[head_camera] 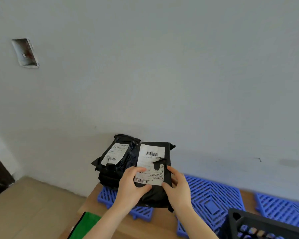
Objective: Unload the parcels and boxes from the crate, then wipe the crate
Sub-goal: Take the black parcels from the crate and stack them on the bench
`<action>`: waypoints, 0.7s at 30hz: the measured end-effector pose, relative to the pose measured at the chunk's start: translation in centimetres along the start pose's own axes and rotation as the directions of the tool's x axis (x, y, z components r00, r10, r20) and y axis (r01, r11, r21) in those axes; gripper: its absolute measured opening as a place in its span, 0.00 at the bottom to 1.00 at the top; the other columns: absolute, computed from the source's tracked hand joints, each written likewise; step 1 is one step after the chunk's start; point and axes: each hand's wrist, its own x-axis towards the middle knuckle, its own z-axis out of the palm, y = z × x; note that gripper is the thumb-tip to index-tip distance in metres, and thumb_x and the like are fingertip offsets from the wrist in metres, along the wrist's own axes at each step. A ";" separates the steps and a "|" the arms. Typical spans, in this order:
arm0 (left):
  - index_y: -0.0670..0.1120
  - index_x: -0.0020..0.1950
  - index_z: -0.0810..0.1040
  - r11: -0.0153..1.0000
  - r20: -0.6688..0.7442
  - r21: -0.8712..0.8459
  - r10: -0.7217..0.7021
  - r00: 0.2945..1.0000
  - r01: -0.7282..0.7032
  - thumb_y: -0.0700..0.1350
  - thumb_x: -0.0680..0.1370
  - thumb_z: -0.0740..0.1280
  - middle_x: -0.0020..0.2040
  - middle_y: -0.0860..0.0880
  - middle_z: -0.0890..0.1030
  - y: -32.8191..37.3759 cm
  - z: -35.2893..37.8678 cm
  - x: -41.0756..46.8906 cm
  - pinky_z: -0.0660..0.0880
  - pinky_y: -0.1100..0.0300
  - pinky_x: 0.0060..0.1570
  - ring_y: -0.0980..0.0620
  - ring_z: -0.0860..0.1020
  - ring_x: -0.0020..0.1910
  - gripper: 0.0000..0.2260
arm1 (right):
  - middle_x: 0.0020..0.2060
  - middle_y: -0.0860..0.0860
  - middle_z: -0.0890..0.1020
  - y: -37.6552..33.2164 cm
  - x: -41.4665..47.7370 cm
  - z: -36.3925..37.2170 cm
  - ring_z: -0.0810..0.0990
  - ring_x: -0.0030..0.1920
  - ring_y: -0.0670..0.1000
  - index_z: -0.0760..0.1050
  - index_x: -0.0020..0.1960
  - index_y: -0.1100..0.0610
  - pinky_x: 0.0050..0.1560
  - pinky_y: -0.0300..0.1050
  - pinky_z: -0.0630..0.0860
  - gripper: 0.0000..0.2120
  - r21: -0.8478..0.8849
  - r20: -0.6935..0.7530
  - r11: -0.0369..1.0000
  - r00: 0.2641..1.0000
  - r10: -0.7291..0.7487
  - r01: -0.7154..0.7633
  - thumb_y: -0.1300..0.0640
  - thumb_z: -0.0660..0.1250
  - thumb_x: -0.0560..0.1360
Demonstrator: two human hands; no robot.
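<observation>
Now L hand (130, 184) & R hand (177, 187) grip black parcel (164, 192); above blue pallet (212, 200)

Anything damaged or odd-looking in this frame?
The shipping label on the black parcel held in the left hand and right hand is torn mid-sheet, exposing black wrap. The wall has a rough open recess at upper left.

Crate (247, 219) cut off btm-right, inside blurred.

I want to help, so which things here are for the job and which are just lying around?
For the job: held parcel, gripped by left hand and right hand; stack of parcels; black crate.
Just lying about: blue grids, green thing, wall hole.
</observation>
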 end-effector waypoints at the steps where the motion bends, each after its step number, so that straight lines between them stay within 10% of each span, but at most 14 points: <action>1: 0.57 0.56 0.75 1.000 0.026 -0.007 -0.022 0.999 0.022 0.41 0.67 0.79 0.57 0.60 0.74 -1.1 0.6 1.0 0.67 0.79 0.52 0.61 0.74 0.59 0.23 | 0.61 0.47 0.75 0.8 0.9 0.5 0.74 0.57 0.43 0.71 0.66 0.47 0.50 0.31 0.74 0.25 -0.008 0.000 1.000 1.000 0.022 -0.022 0.65 0.68 0.74; 14: 0.57 0.57 0.74 0.985 0.343 0.055 -0.173 0.923 0.163 0.41 0.68 0.77 0.57 0.60 0.74 -16.6 7.1 12.8 0.69 0.75 0.53 0.61 0.74 0.58 0.23 | 0.58 0.42 0.75 12.8 11.1 9.8 0.75 0.61 0.44 0.69 0.62 0.42 0.61 0.46 0.76 0.27 -0.027 -0.002 0.918 0.918 0.396 -0.396 0.66 0.70 0.72; 21: 0.59 0.57 0.71 0.982 0.405 0.069 -0.187 0.895 0.174 0.39 0.70 0.75 0.58 0.61 0.72 -20.6 9.4 14.7 0.65 0.79 0.52 0.67 0.71 0.57 0.23 | 0.59 0.44 0.77 15.8 13.3 12.8 0.73 0.57 0.36 0.70 0.65 0.47 0.51 0.20 0.68 0.28 -0.033 -0.072 0.875 0.875 0.479 -0.482 0.70 0.68 0.72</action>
